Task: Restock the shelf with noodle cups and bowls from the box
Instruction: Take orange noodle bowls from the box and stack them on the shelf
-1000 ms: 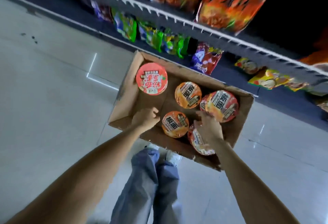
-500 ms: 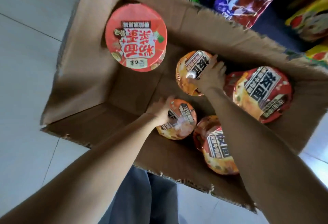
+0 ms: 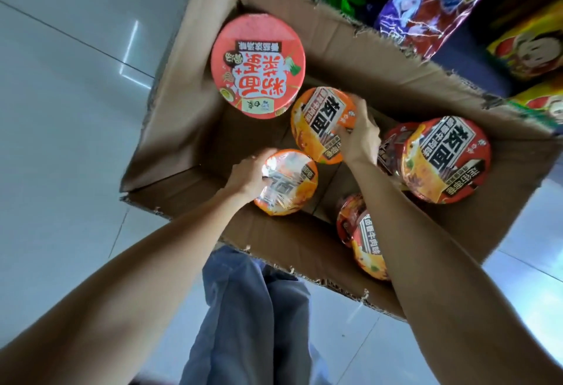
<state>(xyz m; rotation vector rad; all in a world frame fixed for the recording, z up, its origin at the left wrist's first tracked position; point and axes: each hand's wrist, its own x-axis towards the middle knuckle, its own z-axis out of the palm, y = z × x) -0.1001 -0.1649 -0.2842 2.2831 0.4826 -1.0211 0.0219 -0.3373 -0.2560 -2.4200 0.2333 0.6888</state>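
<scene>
Noodle cups sit in the open brown cardboard box (image 3: 182,85) on the pale tiled floor (image 3: 61,110), and I have both hands down inside it. My left hand (image 3: 248,175) has its grip curled round the small orange film-wrapped noodle cup (image 3: 289,183) near the box's near-left corner, fingers over the left side of its lid. My right hand (image 3: 359,134) has its grip closed on the second small orange noodle cup (image 3: 320,122) near the middle of the box, fingers wrapped over the lid's right rim. I cannot tell whether either cup is clear of the box floor.

The large red round noodle bowl with white lettering (image 3: 257,66) stands toward the far-left corner, its lid just overlapping the second orange cup in my view. Along the right side stands a large red-and-orange noodle bowl with a black label (image 3: 446,159), with a further dark red one (image 3: 391,146) partly hidden behind it and my wrist. Another red-and-orange bowl (image 3: 362,232) lies tilted by the near wall, partly covered by my right forearm.

Beyond the far wall of the box I see colourful snack bags (image 3: 426,6) on the low shelf. My blue jeans (image 3: 243,308) show below the near edge.
</scene>
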